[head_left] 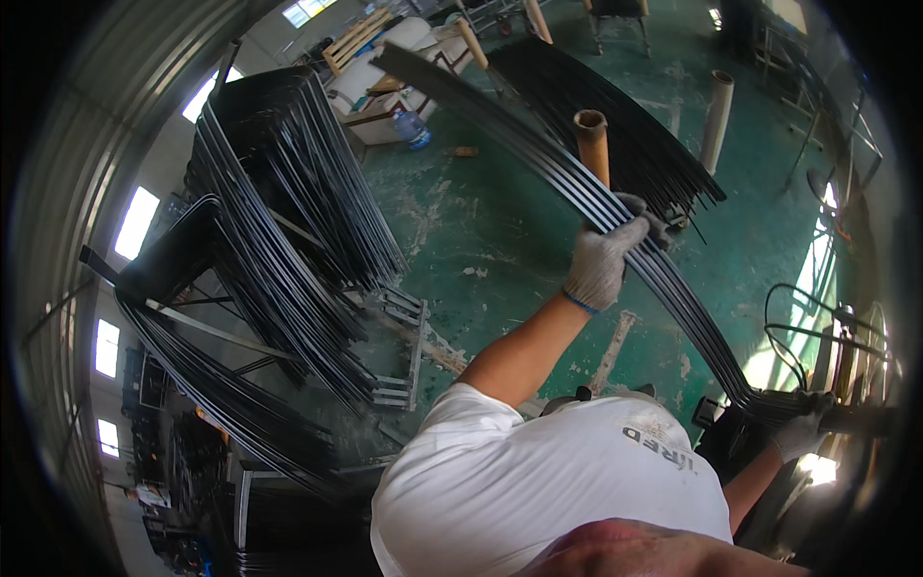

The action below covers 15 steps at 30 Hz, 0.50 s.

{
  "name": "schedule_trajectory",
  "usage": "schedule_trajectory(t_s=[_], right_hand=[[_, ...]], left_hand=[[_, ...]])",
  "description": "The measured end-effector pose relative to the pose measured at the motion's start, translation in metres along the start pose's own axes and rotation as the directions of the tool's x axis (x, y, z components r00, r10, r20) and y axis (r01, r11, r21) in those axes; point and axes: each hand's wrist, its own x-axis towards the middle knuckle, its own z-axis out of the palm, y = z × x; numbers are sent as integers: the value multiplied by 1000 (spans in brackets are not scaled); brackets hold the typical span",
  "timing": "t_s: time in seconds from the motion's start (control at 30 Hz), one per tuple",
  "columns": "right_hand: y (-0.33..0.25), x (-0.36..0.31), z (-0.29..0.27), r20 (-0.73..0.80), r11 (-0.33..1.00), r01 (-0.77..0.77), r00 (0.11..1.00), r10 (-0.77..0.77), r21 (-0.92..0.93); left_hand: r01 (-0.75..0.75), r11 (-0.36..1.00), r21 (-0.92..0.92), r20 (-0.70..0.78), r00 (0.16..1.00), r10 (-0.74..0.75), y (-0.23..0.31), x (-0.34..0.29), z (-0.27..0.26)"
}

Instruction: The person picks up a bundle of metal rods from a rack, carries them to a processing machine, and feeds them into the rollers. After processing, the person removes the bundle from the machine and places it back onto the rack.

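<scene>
A bundle of long, thin black metal bars [678,288] stretches across in front of me, from the far left of centre to the lower right, where the bars bend. My left hand [604,260], in a pale knit glove, is wrapped around the bundle near its middle. Down at the bent end, my right hand [800,431], also gloved, grips the same bars; some of its fingers are hidden. Just beyond my left hand stands a brown cardboard tube [593,149], upright, partly covered by the bars.
Beyond the bundle lies a pile of black bars [615,125], near another upright tube [716,120]. Tall stacks of bent black bars [279,183] stand at the left, beside a metal frame [418,356]. A blue water jug [411,130] is on the green floor [461,231]. Cables [779,317] loop at the right.
</scene>
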Motion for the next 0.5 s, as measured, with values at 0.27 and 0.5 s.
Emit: schedule_trajectory(t_s=[0.27,0.5], right_hand=[[-94,58,285,427,975,18,897,-114,223],[-277,4,525,650,898,222,626,-430,381]], left_hand=[[-273,951,-143,-414,889,193,33,-10,-105],[-598,802,8,-598,640,483,101,-7,-164]])
